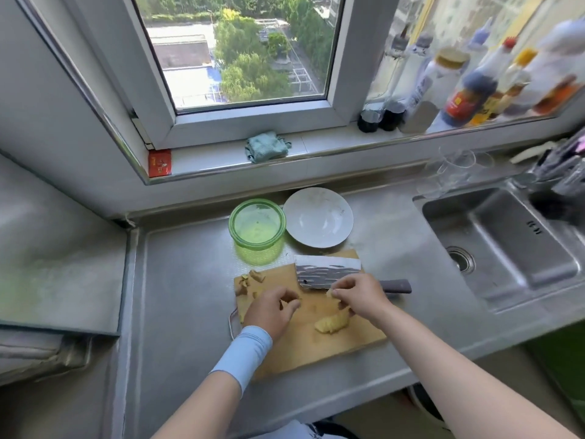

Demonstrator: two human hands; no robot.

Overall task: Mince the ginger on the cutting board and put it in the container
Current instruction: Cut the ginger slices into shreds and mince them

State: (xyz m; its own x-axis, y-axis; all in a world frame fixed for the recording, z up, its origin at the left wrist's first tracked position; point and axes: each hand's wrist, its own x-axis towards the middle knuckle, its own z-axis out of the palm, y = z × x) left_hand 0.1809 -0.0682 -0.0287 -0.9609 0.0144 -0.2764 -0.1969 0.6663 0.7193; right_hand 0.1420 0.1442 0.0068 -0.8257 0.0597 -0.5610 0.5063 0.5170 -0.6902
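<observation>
A wooden cutting board [304, 346] lies on the steel counter. On it sits a pile of sliced yellow ginger [330, 323], with ginger scraps [250, 280] at its far left corner. A cleaver [329, 274] rests flat across the board's far edge, handle pointing right. My right hand [357, 296] hovers over the board and pinches a small ginger piece between fingertips. My left hand [272, 308], fingers curled, is over the board's left part; whether it holds ginger is hidden. The green round container [257, 224] stands open behind the board.
A white bowl [318, 217] stands right of the container. The sink [500, 245] lies to the right, with clear glasses [456, 172] behind it. Bottles [474, 77] and a teal cloth [266, 146] sit on the window sill. The counter edge runs close below the board.
</observation>
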